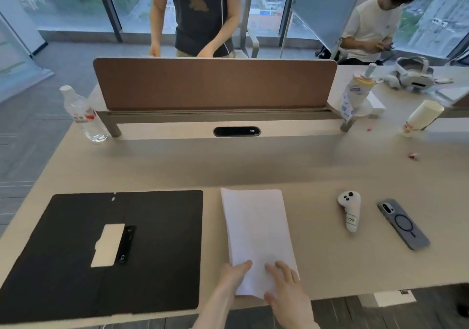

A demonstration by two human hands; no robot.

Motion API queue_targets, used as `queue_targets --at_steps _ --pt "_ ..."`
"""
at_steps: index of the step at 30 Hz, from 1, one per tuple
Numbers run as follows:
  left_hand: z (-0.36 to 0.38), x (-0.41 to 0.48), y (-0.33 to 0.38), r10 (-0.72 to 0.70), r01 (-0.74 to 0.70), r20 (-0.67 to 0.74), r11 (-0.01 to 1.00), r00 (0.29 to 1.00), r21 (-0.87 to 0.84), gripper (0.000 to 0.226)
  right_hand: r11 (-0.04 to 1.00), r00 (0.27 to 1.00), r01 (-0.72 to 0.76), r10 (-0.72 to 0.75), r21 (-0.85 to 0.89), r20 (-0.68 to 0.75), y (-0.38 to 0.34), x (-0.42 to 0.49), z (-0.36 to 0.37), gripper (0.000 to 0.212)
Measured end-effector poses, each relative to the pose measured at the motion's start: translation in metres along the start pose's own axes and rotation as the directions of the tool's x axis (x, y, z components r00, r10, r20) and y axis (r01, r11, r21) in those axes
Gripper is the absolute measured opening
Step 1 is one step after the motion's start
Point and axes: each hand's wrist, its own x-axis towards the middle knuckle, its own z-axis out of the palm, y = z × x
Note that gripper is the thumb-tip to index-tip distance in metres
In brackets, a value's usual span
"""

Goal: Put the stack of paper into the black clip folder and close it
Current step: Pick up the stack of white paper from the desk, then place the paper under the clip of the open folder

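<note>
Paper stack [256, 232] lies flat on the counter [317, 166], its long axis running straight away from the person, near short edge at the counter's front lip. Both hands meet it at that near end. The left hand [234, 276] has its thumb on the top sheet at the near left corner, the rest of that grip seemingly tucked under or along the edge; whether it truly pinches the sheets I cannot tell. The right hand [286, 290] rests spread and flat on the near right corner, fingers loose, closed on nothing.

To the left of both grips, close beside the stack with a strip of bare counter between, the black clip folder [157, 252] lies open and flat, its clip [125, 244] near the middle with a pale card [107, 245] against it. The coming move, as I judge it, is a sideways carry leftward, keeping the long axis as it lies. The left hand is nearer the folder.
</note>
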Motion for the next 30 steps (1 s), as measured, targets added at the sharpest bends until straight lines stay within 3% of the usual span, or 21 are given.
queue_targets --at_steps 3,5,7,9,10,12,13,14,15,17,19,22,26,29,30 --pt "-0.008 0.003 -0.006 0.053 -0.053 -0.007 0.999 0.999 -0.007 0.033 1.000 1.000 -0.026 0.026 0.005 0.018 0.001 0.004 -0.003 0.070" --pt "-0.016 0.002 -0.012 0.131 -0.129 -0.008 0.987 0.991 0.098 0.009 1.000 0.998 -0.018 0.017 0.006 0.063 -0.003 0.004 -0.010 0.068" --pt "-0.026 -0.002 -0.015 0.203 -0.193 -0.037 0.962 0.978 0.194 0.009 0.999 0.991 0.016 -0.021 0.042 0.131 -0.006 0.001 -0.018 0.057" --pt "-0.040 -0.011 -0.014 0.260 -0.252 -0.027 0.952 0.965 0.171 0.012 0.983 0.990 -0.003 -0.023 0.186 0.140 -0.010 -0.002 -0.028 0.054" --pt "-0.052 -0.016 -0.013 0.273 -0.267 -0.019 0.952 0.962 0.149 0.014 0.961 0.996 -0.042 0.019 0.274 0.089 -0.013 -0.005 -0.033 0.061" --pt "-0.080 -0.022 -0.016 0.304 -0.303 0.010 0.947 0.953 0.108 0.018 0.869 0.990 -0.123 0.143 0.478 -0.005 -0.017 -0.003 -0.040 0.118" --pt "-0.096 -0.024 -0.020 0.327 -0.327 0.014 0.942 0.945 0.083 0.019 0.794 0.979 -0.179 0.205 0.580 0.020 -0.020 0.000 -0.043 0.142" --pt "-0.114 -0.026 -0.025 0.346 -0.346 0.011 0.936 0.938 0.064 0.020 0.706 0.966 -0.244 0.240 0.665 0.099 -0.029 0.004 -0.046 0.147" --pt "-0.131 -0.029 -0.032 0.362 -0.362 0.007 0.931 0.932 0.041 0.021 0.612 0.949 -0.314 0.225 0.726 0.221 -0.042 0.009 -0.048 0.133" --pt "-0.163 -0.035 -0.044 0.371 -0.371 0.008 0.929 0.929 -0.002 0.027 0.459 0.911 -0.404 0.124 0.791 0.394 -0.075 0.016 -0.052 0.076" --pt "-0.192 -0.039 -0.057 0.379 -0.377 0.014 0.923 0.925 -0.083 0.032 0.444 0.867 -0.453 0.019 0.773 0.497 -0.105 0.028 -0.045 0.051" --pt "-0.225 -0.043 -0.072 0.382 -0.377 -0.006 0.910 0.924 -0.173 0.030 0.460 0.840 -0.451 -0.073 0.765 0.538 -0.143 0.038 -0.024 0.054" --pt "-0.253 -0.046 -0.072 0.382 -0.383 -0.019 0.920 0.924 -0.087 0.021 0.450 0.874 -0.403 -0.069 0.797 0.481 -0.174 0.047 0.009 0.064" --pt "-0.276 -0.039 -0.060 0.378 -0.378 0.035 0.912 0.925 0.158 0.034 0.374 0.916 -0.366 -0.015 0.852 0.400 -0.178 0.047 0.023 0.055" --pt "-0.286 -0.034 -0.055 0.378 -0.363 -0.007 0.892 0.926 0.268 0.036 0.351 0.926 -0.353 -0.002 0.867 0.377 -0.178 0.046 0.024 0.052"
